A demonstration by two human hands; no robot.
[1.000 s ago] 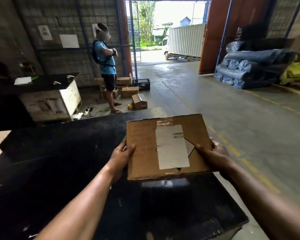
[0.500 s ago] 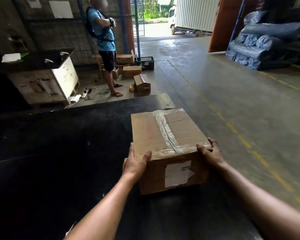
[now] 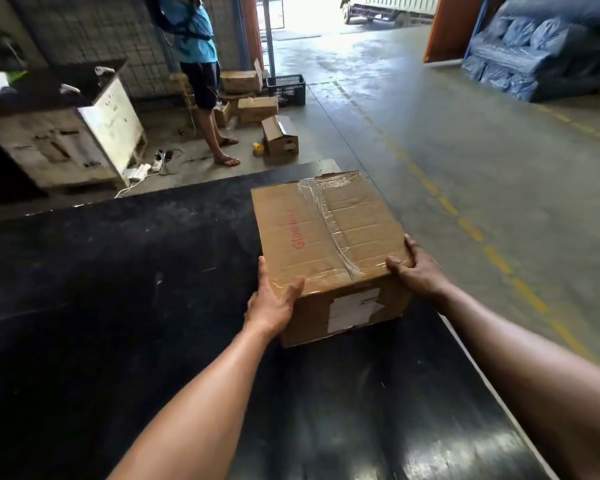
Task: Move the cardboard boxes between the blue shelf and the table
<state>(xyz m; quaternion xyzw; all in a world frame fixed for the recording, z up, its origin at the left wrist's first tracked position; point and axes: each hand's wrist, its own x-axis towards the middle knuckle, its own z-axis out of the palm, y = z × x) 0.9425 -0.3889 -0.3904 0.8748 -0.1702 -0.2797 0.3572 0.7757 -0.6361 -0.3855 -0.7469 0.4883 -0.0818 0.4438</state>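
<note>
On black table (image 3: 118,306), cardboard box (image 3: 326,237) (taped), left hand (image 3: 271,303), right hand (image 3: 416,268) gripping corners

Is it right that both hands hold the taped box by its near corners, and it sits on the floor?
Not quite. The head view shows the left hand and right hand on the box at its near corners, but it sits on the black table, not the floor.

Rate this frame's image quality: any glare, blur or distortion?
Head view: doorway daylight blows out the truck; sheen on the black table; wide-angle bending and motion smear at the edges; the cardboard box and both hands stay fairly sharp.
</note>
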